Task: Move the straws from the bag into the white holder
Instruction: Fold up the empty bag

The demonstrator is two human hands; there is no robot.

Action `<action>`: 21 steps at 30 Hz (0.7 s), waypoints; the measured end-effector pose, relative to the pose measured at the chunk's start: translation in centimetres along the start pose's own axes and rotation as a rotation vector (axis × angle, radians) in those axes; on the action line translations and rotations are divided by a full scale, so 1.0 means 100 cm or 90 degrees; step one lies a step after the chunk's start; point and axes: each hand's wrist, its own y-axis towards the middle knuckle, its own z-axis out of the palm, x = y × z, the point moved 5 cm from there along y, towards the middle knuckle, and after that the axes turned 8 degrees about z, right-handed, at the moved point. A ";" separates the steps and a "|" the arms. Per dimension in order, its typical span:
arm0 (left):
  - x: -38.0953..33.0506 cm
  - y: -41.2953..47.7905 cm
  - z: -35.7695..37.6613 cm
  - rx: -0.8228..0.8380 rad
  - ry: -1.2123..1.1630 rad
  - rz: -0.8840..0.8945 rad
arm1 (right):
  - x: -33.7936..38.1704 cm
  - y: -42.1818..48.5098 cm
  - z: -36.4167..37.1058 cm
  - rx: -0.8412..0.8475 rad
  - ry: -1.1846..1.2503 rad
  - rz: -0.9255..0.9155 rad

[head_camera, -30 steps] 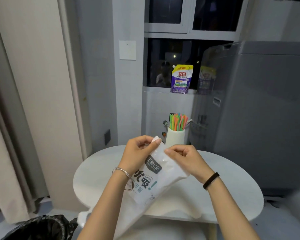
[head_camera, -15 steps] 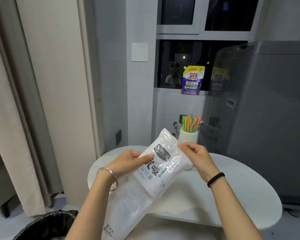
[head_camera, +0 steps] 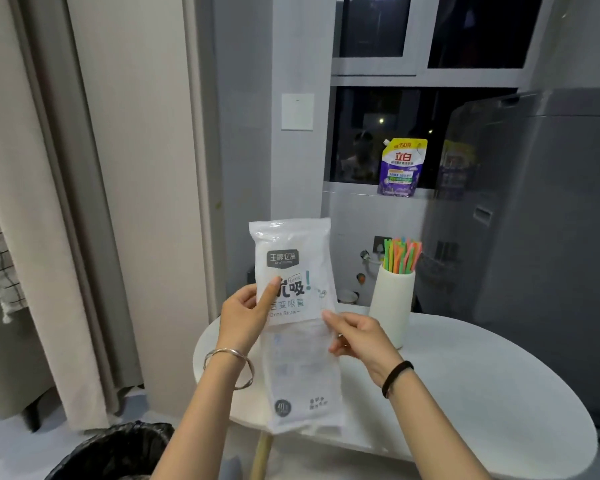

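A flat, clear-and-white plastic straw bag point(head_camera: 297, 317) hangs upright in the air over the left edge of the white table point(head_camera: 465, 403); no straws show inside it. My left hand point(head_camera: 245, 315) pinches its left edge near the printed label, thumb on the front. My right hand point(head_camera: 355, 336) pinches its right edge a little lower. The white holder point(head_camera: 392, 303) stands on the table behind my right hand, with several green, orange and pink straws point(head_camera: 402, 256) sticking out of its top.
A bin lined with a black bag point(head_camera: 118, 452) sits on the floor at lower left. A grey appliance point(head_camera: 534, 237) rises right of the table. A purple detergent pouch point(head_camera: 400, 168) stands on the window sill. Curtains point(head_camera: 66, 202) hang at the left.
The bag has been lifted and turned from slanted to upright and unfolded to its full length. Both hands rose with it, and the view has swung to the left.
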 end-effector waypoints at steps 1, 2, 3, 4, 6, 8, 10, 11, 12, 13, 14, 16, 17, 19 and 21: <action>0.001 0.001 -0.001 0.021 0.027 0.003 | 0.002 0.002 -0.003 -0.028 0.006 -0.024; 0.002 0.001 -0.002 0.044 0.052 0.001 | 0.003 0.003 -0.005 -0.048 0.018 -0.043; 0.005 0.002 -0.002 0.072 0.071 -0.005 | 0.005 0.003 -0.006 -0.059 0.036 -0.057; 0.008 0.002 -0.003 0.101 0.086 -0.016 | 0.006 0.004 -0.006 -0.061 0.058 -0.068; 0.013 0.002 -0.002 0.155 0.113 -0.042 | 0.007 0.006 -0.004 -0.062 0.100 -0.083; 0.020 0.001 0.000 0.177 0.087 -0.076 | 0.006 0.007 -0.005 -0.074 0.132 -0.094; 0.023 0.000 0.002 0.171 0.013 -0.105 | 0.004 0.010 -0.005 -0.080 0.151 -0.104; 0.024 0.000 0.003 0.164 -0.017 -0.108 | 0.004 0.011 -0.004 -0.074 0.160 -0.103; 0.024 0.000 0.003 0.154 -0.039 -0.105 | 0.003 0.012 -0.002 -0.066 0.168 -0.101; 0.024 0.002 0.003 0.141 -0.052 -0.097 | 0.002 0.013 -0.001 -0.061 0.175 -0.100; 0.024 0.002 0.002 0.125 -0.058 -0.086 | 0.001 0.014 0.001 -0.063 0.179 -0.101; 0.026 0.004 0.000 0.080 -0.078 -0.076 | -0.001 0.016 0.002 -0.080 0.175 -0.116; 0.028 0.005 0.000 0.061 -0.092 -0.083 | -0.001 0.016 0.002 -0.093 0.175 -0.125; 0.031 0.004 -0.002 0.037 -0.122 -0.104 | -0.002 0.017 0.002 -0.124 0.171 -0.139; 0.039 0.005 -0.006 0.025 -0.173 -0.156 | -0.002 0.019 0.002 -0.150 0.147 -0.146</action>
